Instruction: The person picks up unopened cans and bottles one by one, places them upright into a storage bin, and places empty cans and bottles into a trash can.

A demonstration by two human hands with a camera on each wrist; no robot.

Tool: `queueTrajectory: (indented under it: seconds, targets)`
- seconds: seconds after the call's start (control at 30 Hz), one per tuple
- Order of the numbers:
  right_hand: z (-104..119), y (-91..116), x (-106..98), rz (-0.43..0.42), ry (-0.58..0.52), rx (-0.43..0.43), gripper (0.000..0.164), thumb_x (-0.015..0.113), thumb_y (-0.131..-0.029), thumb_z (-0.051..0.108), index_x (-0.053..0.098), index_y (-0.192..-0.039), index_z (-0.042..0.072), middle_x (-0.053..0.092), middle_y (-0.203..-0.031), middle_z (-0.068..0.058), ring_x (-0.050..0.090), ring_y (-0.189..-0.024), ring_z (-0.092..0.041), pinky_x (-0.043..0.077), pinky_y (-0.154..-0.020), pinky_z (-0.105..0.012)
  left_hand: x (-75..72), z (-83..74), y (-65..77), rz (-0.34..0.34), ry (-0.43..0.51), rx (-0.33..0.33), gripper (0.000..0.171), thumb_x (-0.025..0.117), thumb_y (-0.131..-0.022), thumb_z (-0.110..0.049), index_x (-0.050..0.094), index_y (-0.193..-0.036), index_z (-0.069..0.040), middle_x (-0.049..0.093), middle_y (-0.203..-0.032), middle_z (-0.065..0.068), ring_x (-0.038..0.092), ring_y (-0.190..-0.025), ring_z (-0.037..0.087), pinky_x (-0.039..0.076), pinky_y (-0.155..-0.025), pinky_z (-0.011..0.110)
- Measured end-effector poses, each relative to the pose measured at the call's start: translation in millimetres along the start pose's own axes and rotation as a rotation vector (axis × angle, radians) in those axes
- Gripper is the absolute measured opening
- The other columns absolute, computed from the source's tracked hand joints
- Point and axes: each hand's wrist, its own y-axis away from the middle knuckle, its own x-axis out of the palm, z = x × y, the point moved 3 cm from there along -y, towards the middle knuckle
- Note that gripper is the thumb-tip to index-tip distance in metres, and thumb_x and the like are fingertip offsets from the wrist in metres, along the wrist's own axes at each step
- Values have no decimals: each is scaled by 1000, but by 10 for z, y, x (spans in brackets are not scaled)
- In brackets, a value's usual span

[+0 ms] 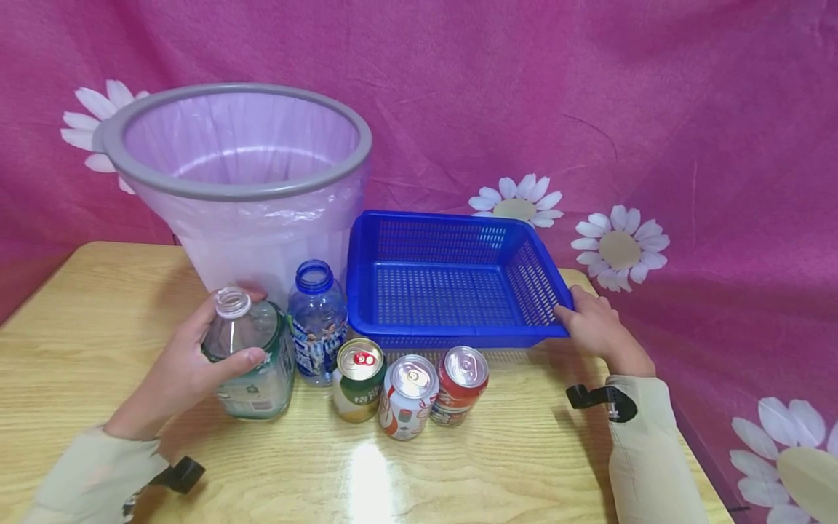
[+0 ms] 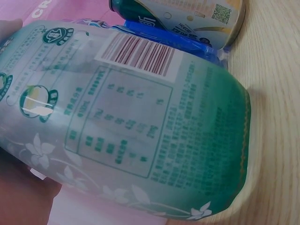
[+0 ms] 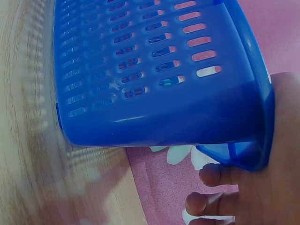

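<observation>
In the head view my left hand (image 1: pixel 196 349) grips a clear plastic bottle (image 1: pixel 252 389) with a green label and no cap, thumb across its front. The left wrist view shows that label's barcode close up. My right hand (image 1: pixel 599 327) pinches the right rim of a blue plastic basket (image 1: pixel 445 291) with slotted walls, thumb on the inside; the right wrist view shows its fingers (image 3: pixel 220 176) beyond the rim. A second uncapped bottle (image 1: pixel 317 335), with a blue neck, stands just right of the held one.
A green and gold can (image 1: pixel 358 382), a white can (image 1: pixel 407 400) and a red can (image 1: pixel 460 386) stand in front of the basket. Behind the bottles rises a bin (image 1: pixel 236 193) with a grey rim and a clear liner. A pink flowered cloth (image 1: pixel 445 87) hangs behind the wooden table (image 1: pixel 288 473).
</observation>
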Motion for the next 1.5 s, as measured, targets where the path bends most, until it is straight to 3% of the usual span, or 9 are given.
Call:
queueTrajectory:
  seconds: [0.53,0.77,0.97,1.33,1.5]
  targets:
    - [-8,10,-3,7,-6,5,38,36,-100,37,47,-114,3,56,-99,-18,43,-101,-36,36,-81,-47,-1,1,-15,14,-6,-16,70,75,-79,-2,46,-140,-19,54,-130,-15,58,-109,0,45,-90,8]
    - [-16,7,6,18,-12,8,40,35,-101,38,46,-118,4,57,-103,-18,42,-103,-36,35,-83,-49,-23,14,-8,19,-8,-19,85,86,-66,-2,47,-140,-19,57,-128,-16,59,-107,-4,44,-90,6]
    - [-17,6,20,20,-13,12,41,36,-100,39,46,-118,4,58,-105,-18,42,-104,-36,36,-83,-51,-41,-8,13,10,-49,-27,85,88,-65,-7,49,-139,-23,59,-124,-17,59,-104,-5,44,-89,7]
    - [-16,14,12,8,-3,8,36,37,-100,37,48,-110,5,56,-95,-16,45,-99,-34,35,-76,-41,-51,-95,10,37,-83,71,77,86,-66,-5,53,-134,-21,59,-128,-15,59,-106,-4,42,-90,7]
    - [-12,13,2,9,-3,8,36,37,-100,37,48,-112,4,56,-95,-16,45,-100,-35,36,-77,-44,-60,-144,12,46,-81,109,77,85,-66,-2,53,-134,-19,58,-130,-12,58,-107,-2,42,-91,7]
